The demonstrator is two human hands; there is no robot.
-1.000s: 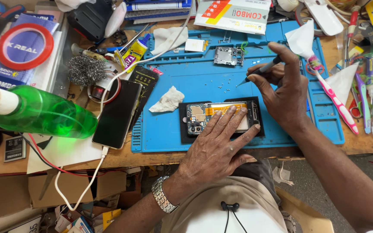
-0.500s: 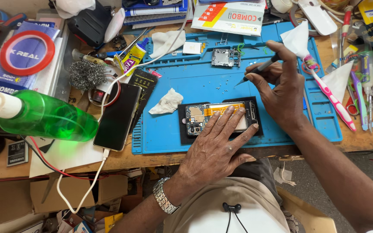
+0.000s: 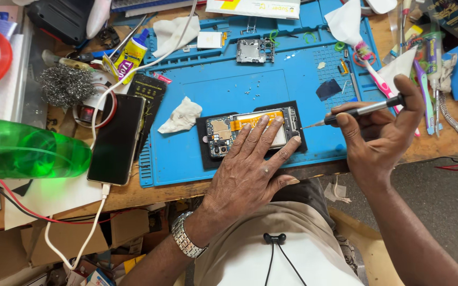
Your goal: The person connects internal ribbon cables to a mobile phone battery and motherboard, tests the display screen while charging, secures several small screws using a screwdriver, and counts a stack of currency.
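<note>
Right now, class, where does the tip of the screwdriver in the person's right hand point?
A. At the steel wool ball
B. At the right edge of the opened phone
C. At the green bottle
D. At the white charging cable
B: the right hand holds the screwdriver with its tip at the right edge of the opened phone, which the left hand presses flat.

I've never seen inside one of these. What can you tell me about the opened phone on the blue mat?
The phone lies flat with its back off, on a dark pad on the blue mat. An orange strip runs along its top, and circuit parts show at its left end. The left hand presses on it with spread fingers. The screwdriver in the right hand has its tip at the right edge.
</note>
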